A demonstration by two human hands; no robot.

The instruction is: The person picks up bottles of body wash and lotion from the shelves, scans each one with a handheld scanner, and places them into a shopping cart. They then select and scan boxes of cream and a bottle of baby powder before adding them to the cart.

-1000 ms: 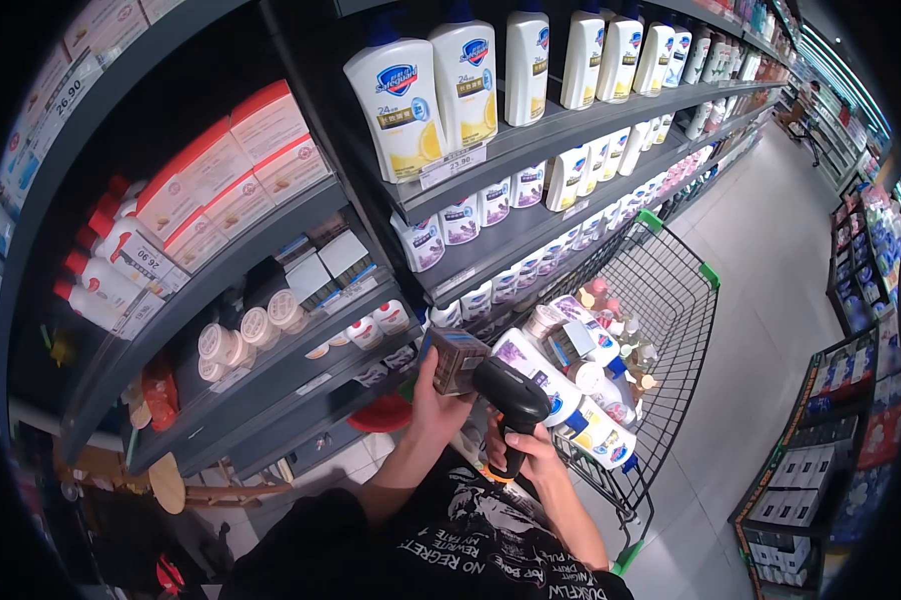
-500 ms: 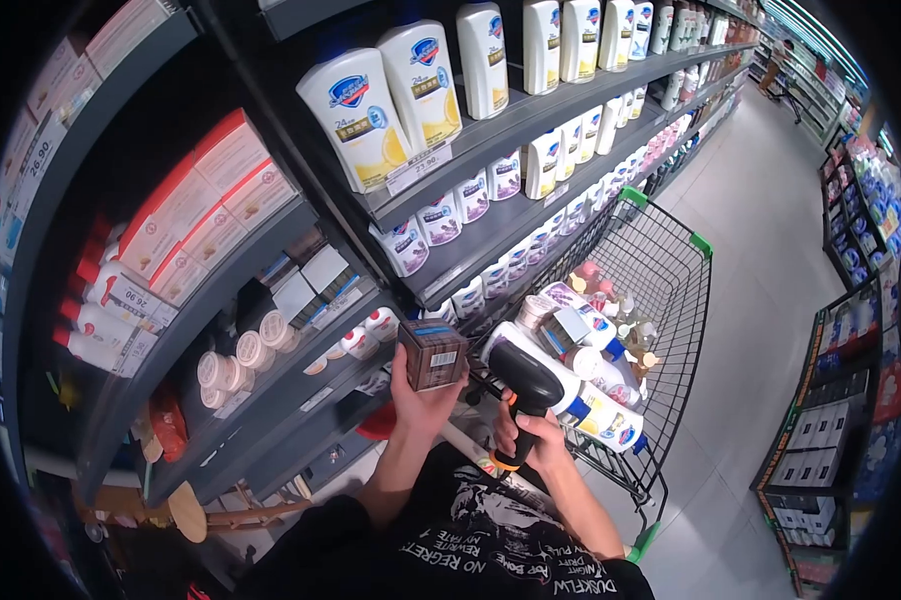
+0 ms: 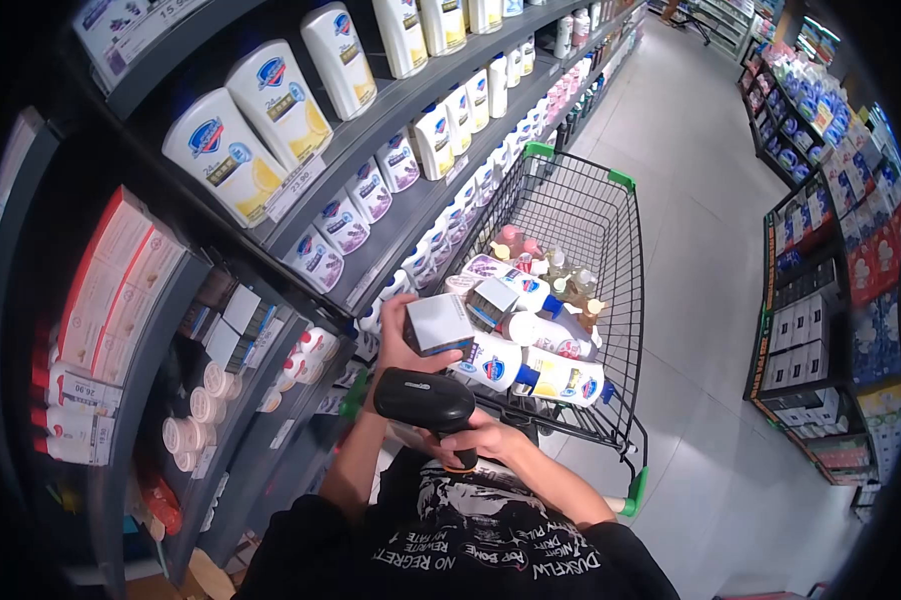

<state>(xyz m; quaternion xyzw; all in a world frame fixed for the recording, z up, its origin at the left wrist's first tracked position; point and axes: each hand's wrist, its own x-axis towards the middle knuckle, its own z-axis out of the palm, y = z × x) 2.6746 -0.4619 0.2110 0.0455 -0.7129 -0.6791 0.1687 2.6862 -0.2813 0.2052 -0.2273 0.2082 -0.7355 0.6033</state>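
- Here, the shelving (image 3: pixel 371 137) runs beside the shopping cart (image 3: pixel 571 205).
- Bottles (image 3: pixel 561 376) lie heaped inside the cart.
- Just outside the cart is a black scanner (image 3: pixel 426 398), the right hand's (image 3: pixel 491 440) fingers curled closed round its grip.
- By the cart's near corner, the left hand's (image 3: pixel 398 345) fingers, partly spread, clasp a box (image 3: pixel 441 322).

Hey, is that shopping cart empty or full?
Partly full: the cart holds bottles toward its near end, while bare wire mesh shows at the far end.
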